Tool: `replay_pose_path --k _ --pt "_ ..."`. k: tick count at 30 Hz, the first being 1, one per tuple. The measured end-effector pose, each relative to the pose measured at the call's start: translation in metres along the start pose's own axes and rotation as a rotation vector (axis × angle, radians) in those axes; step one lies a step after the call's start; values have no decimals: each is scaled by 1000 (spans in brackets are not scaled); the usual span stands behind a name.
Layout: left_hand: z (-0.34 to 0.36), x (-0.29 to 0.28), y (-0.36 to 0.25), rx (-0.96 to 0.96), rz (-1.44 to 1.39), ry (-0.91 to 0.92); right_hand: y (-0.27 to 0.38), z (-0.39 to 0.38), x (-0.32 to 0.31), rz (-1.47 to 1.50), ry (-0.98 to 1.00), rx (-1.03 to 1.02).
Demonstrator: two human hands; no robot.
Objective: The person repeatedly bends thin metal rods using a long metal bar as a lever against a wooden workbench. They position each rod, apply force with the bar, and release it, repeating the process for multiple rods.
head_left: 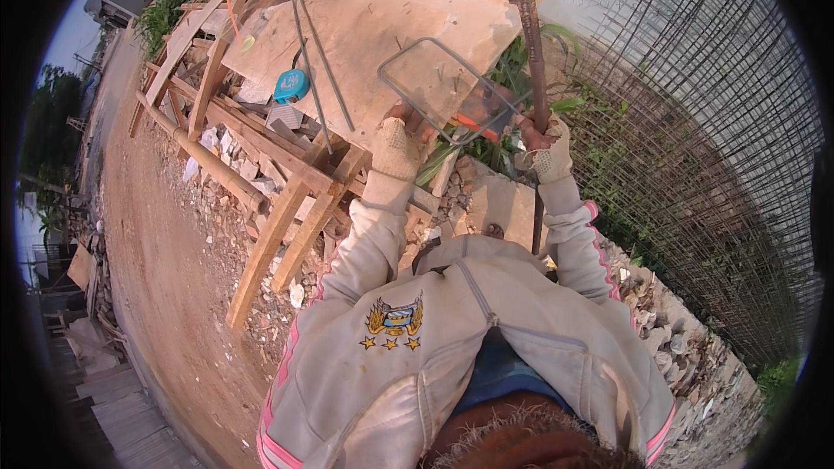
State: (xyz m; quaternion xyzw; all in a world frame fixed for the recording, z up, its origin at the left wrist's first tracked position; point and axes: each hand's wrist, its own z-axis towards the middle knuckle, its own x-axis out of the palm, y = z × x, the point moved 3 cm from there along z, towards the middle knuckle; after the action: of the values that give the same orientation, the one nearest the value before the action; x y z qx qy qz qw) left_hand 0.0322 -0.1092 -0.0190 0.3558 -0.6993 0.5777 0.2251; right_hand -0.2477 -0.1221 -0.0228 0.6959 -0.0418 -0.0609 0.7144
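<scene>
My left hand (398, 148), in a pale knitted glove with bare fingertips, is closed on the near-left side of a rectangular bent steel rod frame (404, 56). The frame lies over the near right part of a wooden board (347, 0). My right hand (553, 152), gloved likewise, is wrapped round a long rusty steel bar (532, 43). This bar stretches away from me and has a hooked far end. Between my hands, partly under the frame, is an orange-red object (483, 113) whose kind I cannot make out.
A turquoise tape measure (292, 85) and two straight steel rods (323, 43) lie on the board's left side. Timber legs (276, 247) prop the bench over rubble. Steel mesh (721, 78) leans at the right above weeds. A dirt track (156, 269) runs along the left.
</scene>
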Motion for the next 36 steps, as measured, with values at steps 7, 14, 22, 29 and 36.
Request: replay_pose_path --k 7,14,22,29,36 --pt "-22 15 9 43 469 -76 -18 8 -3 25 30 87" --pt "-31 11 -4 -63 626 -95 -32 12 -4 -9 33 186" --pt "-6 27 -46 -2 1701 -193 -37 3 6 100 38 9" --pt "63 37 -64 775 2133 -370 -29 -3 7 -14 9 -76" --pt "129 28 -57 592 2343 -273 1 -6 -14 -91 119 -69"
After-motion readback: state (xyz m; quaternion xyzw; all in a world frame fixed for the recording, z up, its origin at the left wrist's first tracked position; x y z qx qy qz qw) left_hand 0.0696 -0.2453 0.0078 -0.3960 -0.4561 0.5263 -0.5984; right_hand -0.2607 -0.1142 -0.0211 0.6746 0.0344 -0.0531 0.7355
